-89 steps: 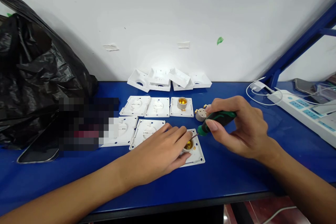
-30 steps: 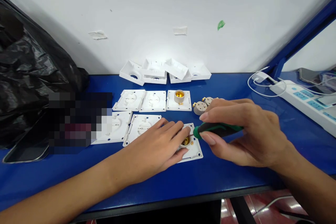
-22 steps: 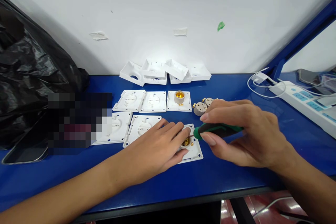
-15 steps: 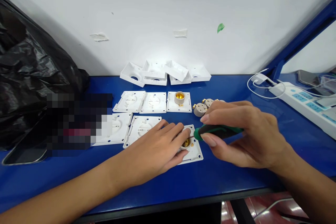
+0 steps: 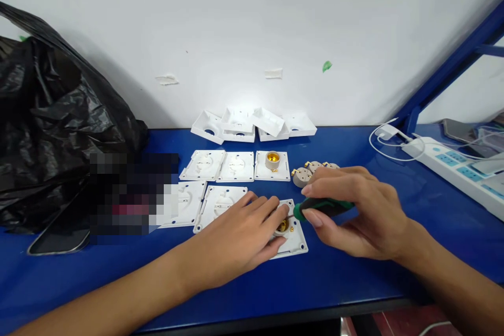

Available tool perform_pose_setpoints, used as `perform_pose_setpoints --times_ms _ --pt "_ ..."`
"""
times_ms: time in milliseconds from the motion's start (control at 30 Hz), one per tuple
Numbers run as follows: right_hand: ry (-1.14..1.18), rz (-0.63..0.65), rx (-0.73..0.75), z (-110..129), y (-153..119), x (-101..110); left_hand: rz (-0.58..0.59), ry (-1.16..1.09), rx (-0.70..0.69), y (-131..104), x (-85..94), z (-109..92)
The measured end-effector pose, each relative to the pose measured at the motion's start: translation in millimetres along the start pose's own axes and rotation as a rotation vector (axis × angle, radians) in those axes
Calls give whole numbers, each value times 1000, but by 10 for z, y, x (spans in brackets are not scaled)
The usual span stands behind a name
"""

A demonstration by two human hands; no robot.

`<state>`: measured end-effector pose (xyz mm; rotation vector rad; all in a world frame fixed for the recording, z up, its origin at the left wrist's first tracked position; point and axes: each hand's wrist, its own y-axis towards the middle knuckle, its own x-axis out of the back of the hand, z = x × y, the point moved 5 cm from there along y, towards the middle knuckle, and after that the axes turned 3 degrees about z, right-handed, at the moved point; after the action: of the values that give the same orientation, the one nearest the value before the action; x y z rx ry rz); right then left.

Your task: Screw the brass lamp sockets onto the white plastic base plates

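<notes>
My right hand (image 5: 358, 210) is closed around a green and black screwdriver (image 5: 325, 208), whose shaft points left into a round socket (image 5: 283, 226) with a brass inside. That socket sits on a white square plate (image 5: 295, 239) near the table's front. My left hand (image 5: 252, 228) grips the socket's rim between thumb and fingers and covers part of the plate. Just behind my right fingers lie several round ceramic pieces (image 5: 302, 177) with brass tabs. Another white plate (image 5: 284, 173) farther back bears an upright brass-lined socket (image 5: 272, 160). The screwdriver's tip is hidden inside the socket.
More white plates (image 5: 202, 164) lie to the left on the blue table (image 5: 334, 283). White square covers (image 5: 238, 118) are piled by the wall. A black plastic bag (image 5: 71, 110) and a phone (image 5: 59, 236) are at left, a power strip (image 5: 460, 165) at right.
The whole scene has shifted slightly downward as the camera view moved. Both hands keep their places at the socket, and the screwdriver remains in my right hand.
</notes>
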<state>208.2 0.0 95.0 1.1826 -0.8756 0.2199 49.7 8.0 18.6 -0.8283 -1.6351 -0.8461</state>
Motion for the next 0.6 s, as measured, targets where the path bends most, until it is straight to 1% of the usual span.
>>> perform_pose_setpoints --times_ms 167,333,433,600 --pt "-3 7 10 3 7 -15 -21 -19 12 -3 8 10" --pt "1 -15 37 20 16 -9 -46 -27 22 -16 29 10" --pt "21 -17 47 32 25 -11 -41 -44 27 -8 40 4" --pt "33 -29 46 21 27 -21 -70 -91 60 25 19 -1"
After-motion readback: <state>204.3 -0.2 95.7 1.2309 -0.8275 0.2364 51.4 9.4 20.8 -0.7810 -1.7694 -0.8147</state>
